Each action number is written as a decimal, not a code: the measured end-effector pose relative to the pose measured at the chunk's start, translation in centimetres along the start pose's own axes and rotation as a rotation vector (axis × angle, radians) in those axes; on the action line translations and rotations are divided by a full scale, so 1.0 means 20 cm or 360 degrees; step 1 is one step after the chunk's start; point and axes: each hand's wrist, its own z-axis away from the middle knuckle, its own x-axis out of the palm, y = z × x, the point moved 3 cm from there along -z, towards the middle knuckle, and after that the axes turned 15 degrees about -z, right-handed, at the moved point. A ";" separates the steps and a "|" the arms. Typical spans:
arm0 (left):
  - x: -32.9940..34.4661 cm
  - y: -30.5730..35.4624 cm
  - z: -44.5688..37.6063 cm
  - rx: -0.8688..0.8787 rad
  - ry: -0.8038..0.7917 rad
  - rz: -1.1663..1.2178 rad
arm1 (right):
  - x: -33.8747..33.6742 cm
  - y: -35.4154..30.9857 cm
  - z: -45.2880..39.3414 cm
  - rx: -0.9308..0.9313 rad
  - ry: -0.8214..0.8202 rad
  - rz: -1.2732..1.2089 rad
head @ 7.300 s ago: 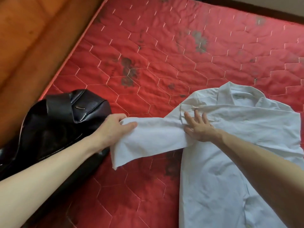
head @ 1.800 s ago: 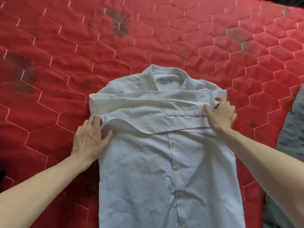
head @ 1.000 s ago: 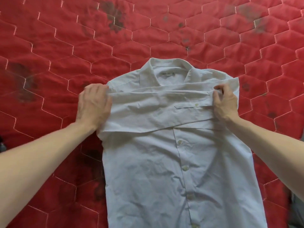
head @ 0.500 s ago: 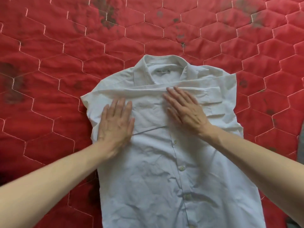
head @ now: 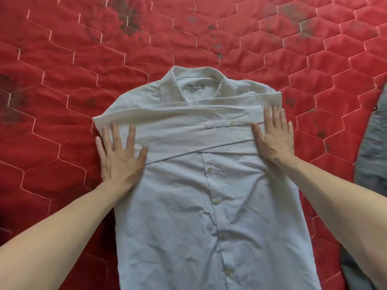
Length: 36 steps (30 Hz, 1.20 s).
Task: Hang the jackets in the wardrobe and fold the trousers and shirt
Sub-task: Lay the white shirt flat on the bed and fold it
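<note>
Shirt [head: 188,206] flat on red quilted mattress [head: 62,59], both sleeves crossed over the chest.

Mattress: hexagon stitching, dark stains. Grey fabric [head: 370,155] lies at its right edge. The collar label's writing is too small to read. Left hand [head: 120,155] and right hand [head: 274,139] press the shirt's side edges, fingers straight and spread, gripping nothing.

Bare red mattress [head: 62,101] flanks the shirt [head: 188,206]; grey garment [head: 370,153] crowds the right.
</note>
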 end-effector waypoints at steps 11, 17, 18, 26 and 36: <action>0.15 0.36 1.11 0.0024 -0.0029 0.0122 | 0.10 0.36 0.95 -0.0029 0.0072 -0.0094; 0.19 0.37 1.53 0.0297 0.0002 0.0080 | 0.15 0.53 1.41 -0.0142 -0.0031 -0.0047; 0.19 0.36 1.58 0.0380 0.0019 0.0071 | 0.15 0.56 1.46 -0.0183 -0.0069 -0.0041; 0.14 0.29 1.93 0.1189 0.0097 -0.0089 | 0.08 0.76 1.85 -0.0657 -0.0490 -0.0052; 0.21 0.21 2.03 0.0634 -0.0075 -0.0074 | 0.05 0.81 1.99 -0.0851 -0.0273 -0.0059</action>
